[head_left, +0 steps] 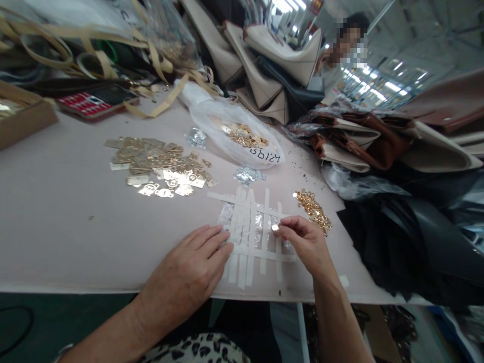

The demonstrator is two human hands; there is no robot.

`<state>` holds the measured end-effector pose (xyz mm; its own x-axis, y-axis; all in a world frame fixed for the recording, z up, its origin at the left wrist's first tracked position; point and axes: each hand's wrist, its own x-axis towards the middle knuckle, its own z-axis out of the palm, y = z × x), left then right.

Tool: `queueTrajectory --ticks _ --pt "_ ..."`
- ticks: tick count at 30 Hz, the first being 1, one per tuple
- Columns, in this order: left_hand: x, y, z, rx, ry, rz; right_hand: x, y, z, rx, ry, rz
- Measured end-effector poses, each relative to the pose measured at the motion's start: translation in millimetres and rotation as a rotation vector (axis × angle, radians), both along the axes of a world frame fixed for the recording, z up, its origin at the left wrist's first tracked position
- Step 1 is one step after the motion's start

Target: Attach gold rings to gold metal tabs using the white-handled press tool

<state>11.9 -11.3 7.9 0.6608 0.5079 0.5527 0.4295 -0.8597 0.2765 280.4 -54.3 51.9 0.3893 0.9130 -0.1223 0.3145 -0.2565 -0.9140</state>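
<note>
Pinched between the thumb and fingers of my right hand point(304, 241) is a small shiny gold metal piece point(275, 228), held over a patch of crossed tape strips point(246, 232) on the table. Clear plastic shows between the strips. My left hand point(194, 262) lies flat with fingers stretched out, its fingertips at the left edge of the taped patch and nothing in it. Just beyond my right hand is a heap of small gold parts point(313, 209). Flat gold plates point(159, 161) are piled farther left, and a small heap of silver pieces point(248, 175) lies beyond the tape.
A white plastic bag point(212, 113) holding gold parts lies open at the back. Leather bags point(272, 70) are stacked behind it, with brown ones point(363, 136) at right. Black sheets point(378, 247) cover the right edge. A cardboard box point(32, 118) stands far left. A person point(340, 55) is in the background.
</note>
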Motion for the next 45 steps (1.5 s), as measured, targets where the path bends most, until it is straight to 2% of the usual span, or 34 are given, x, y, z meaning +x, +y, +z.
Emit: queueTrajectory --ticks 3,7,10,16,21,24,26,29,31,33,35,37,40,43,45 --pt "-0.3 0.8 1.9 0.024 0.004 -0.009 5.0 -3.6 2.3 0.038 -0.084 -0.040" --pt "-0.6 1.0 1.4 0.047 0.007 -0.019 12.4 -7.2 4.5 -0.006 -0.370 -0.038" --pt "-0.6 1.3 -0.9 0.054 0.016 -0.028 10.4 -8.7 7.4 -0.068 -0.534 0.056" --pt "-1.0 2.5 -3.5 0.073 0.021 -0.035 -0.6 -5.5 10.8 -0.061 -0.675 0.302" --pt "-1.5 2.3 -3.6 0.061 0.024 -0.028 5.3 4.3 13.1 -0.094 -0.761 0.473" --pt "-1.1 1.5 -1.9 0.053 0.017 -0.028 11.0 8.9 16.2 -0.123 -0.727 0.476" --pt "-0.8 1.1 -0.3 0.042 0.009 -0.024 12.5 10.6 17.9 -0.151 -0.653 0.419" --pt "-0.4 0.7 1.2 0.019 -0.001 -0.019 7.0 13.0 17.4 -0.196 -0.381 0.274" --pt "-0.2 0.5 1.2 0.002 -0.004 -0.014 -3.3 15.6 13.9 -0.191 -0.162 0.234" --pt "0.0 0.3 0.8 -0.016 -0.006 -0.004 -18.0 19.4 8.8 -0.182 -0.001 0.280" --pt "0.3 0.0 0.5 -0.023 -0.012 0.001 -34.5 23.9 4.6 -0.189 0.054 0.362" --pt "0.5 -0.3 0.8 -0.024 -0.019 0.003 -48.9 28.1 3.7 -0.187 -0.031 0.430" --pt "0.6 -0.9 2.2 -0.020 -0.025 0.001 -62.0 32.2 9.5 -0.151 -0.331 0.505" --pt "0.5 -1.2 3.3 -0.022 -0.026 0.005 -65.3 32.9 16.9 -0.109 -0.572 0.583" --pt "0.4 -1.1 3.8 -0.024 -0.024 0.008 -64.1 31.9 18.5 -0.089 -0.616 0.628"
